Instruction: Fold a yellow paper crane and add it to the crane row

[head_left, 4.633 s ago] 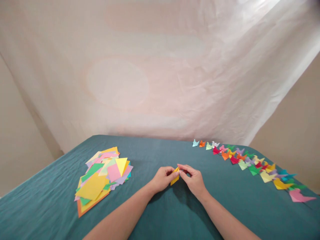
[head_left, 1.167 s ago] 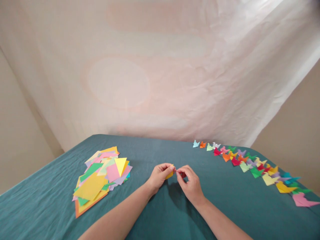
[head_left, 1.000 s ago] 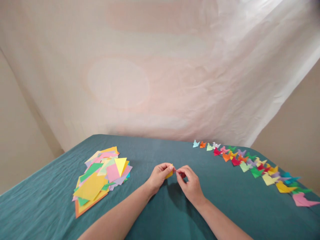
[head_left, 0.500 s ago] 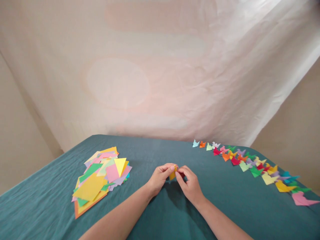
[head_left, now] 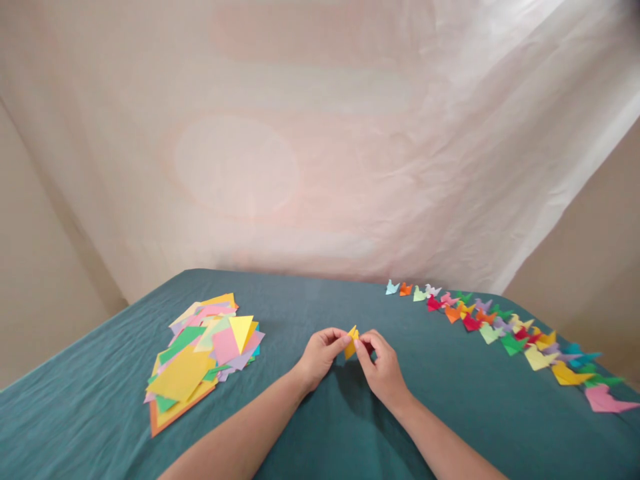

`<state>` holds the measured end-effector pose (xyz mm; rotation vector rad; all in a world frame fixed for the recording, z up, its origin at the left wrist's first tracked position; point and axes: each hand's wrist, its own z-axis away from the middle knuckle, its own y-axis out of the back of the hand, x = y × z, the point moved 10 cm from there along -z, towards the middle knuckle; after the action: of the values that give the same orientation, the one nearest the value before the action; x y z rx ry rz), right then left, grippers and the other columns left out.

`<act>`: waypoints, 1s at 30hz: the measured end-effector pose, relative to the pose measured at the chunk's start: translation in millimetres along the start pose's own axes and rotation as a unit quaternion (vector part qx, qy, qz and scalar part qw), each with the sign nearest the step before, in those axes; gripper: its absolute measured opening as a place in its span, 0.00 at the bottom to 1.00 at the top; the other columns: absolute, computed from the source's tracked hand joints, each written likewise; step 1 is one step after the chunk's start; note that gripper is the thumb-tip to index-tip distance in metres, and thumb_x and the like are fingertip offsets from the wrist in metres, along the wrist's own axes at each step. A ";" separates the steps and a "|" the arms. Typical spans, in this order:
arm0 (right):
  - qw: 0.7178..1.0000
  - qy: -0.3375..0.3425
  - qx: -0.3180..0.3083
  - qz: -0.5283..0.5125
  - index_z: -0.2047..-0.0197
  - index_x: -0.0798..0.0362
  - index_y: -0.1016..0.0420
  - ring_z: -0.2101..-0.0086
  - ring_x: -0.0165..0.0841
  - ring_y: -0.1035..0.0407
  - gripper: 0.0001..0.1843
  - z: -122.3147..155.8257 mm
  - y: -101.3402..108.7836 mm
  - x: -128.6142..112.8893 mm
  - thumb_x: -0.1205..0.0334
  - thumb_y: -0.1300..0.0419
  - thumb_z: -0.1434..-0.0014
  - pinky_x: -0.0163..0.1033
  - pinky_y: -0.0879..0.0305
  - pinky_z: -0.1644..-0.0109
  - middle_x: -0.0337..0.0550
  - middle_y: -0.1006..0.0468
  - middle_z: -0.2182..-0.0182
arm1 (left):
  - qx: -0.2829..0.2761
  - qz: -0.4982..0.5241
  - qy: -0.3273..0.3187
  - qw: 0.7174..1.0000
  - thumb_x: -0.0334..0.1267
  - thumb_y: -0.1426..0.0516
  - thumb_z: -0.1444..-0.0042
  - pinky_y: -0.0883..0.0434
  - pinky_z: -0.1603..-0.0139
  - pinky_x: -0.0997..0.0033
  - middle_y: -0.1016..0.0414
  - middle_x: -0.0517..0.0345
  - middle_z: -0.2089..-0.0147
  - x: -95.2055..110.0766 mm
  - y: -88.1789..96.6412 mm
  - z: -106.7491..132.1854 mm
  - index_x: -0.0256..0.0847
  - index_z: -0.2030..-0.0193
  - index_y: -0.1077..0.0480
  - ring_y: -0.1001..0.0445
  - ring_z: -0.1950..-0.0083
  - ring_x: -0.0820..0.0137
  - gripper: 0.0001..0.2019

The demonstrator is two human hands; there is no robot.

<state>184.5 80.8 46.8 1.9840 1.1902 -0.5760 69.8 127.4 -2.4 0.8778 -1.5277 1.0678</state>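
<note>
Directly between left grip [head_left: 319,357] and right grip [head_left: 384,365], yellow paper [head_left: 351,348] pinched by both.

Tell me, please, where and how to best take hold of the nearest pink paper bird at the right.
I would pinch the pink paper bird by its broad body, coming with the right hand from the near left side. The body is its widest part; the thin point stretching right probably bends easily. The green paper bird lies close behind, so the near side seems safer.
</note>
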 end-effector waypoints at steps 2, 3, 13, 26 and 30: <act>1.000 -0.002 -0.005 -0.010 0.71 0.52 0.34 0.74 0.29 0.38 0.09 0.1 -0.8 0.3 0.60 0.48 0.40 0.34 0.39 0.70 0.38 0.34 0.75 | -0.002 -0.004 0.002 1.000 0.51 0.38 0.54 0.38 0.66 0.76 0.30 0.59 0.73 -0.6 -0.5 -0.2 0.33 0.71 0.29 0.36 0.71 0.75 0.19; 1.000 -0.003 -0.009 -0.015 0.70 0.52 0.34 0.74 0.29 0.38 0.09 0.2 -1.6 0.9 0.60 0.48 0.39 0.34 0.39 0.69 0.38 0.34 0.74 | -0.002 -0.005 0.003 1.000 0.51 0.38 0.54 0.38 0.66 0.77 0.30 0.59 0.73 -0.7 -0.8 -0.2 0.33 0.71 0.29 0.36 0.71 0.75 0.19; 0.997 -0.061 -0.037 -0.031 0.74 0.53 0.35 0.75 0.29 0.40 0.13 1.3 -8.7 21.3 0.57 0.47 0.40 0.34 0.43 0.70 0.36 0.36 0.78 | 0.022 -0.007 0.006 1.000 0.49 0.37 0.55 0.35 0.61 0.73 0.25 0.55 0.69 0.2 1.9 0.6 0.34 0.67 0.25 0.30 0.66 0.70 0.18; 0.978 -0.156 -0.105 -0.092 0.75 0.55 0.34 0.78 0.28 0.42 0.18 4.8 -27.9 39.1 0.49 0.46 0.43 0.32 0.46 0.74 0.35 0.36 0.81 | 0.106 0.014 -0.037 0.994 0.43 0.35 0.58 0.34 0.64 0.75 0.29 0.59 0.71 0.9 15.6 -0.2 0.35 0.66 0.31 0.31 0.69 0.73 0.16; 0.969 -0.184 -0.127 -0.108 0.76 0.56 0.32 0.79 0.27 0.44 0.21 0.6 -33.3 48.6 0.46 0.44 0.45 0.32 0.49 0.76 0.35 0.36 0.82 | 0.116 0.022 -0.043 0.992 0.43 0.35 0.59 0.34 0.65 0.76 0.30 0.60 0.72 4.8 14.2 -3.2 0.36 0.68 0.32 0.31 0.70 0.74 0.16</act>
<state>177.8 116.9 0.8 1.4663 1.1827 -0.8186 56.8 135.2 -0.1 1.0652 -1.5201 1.2725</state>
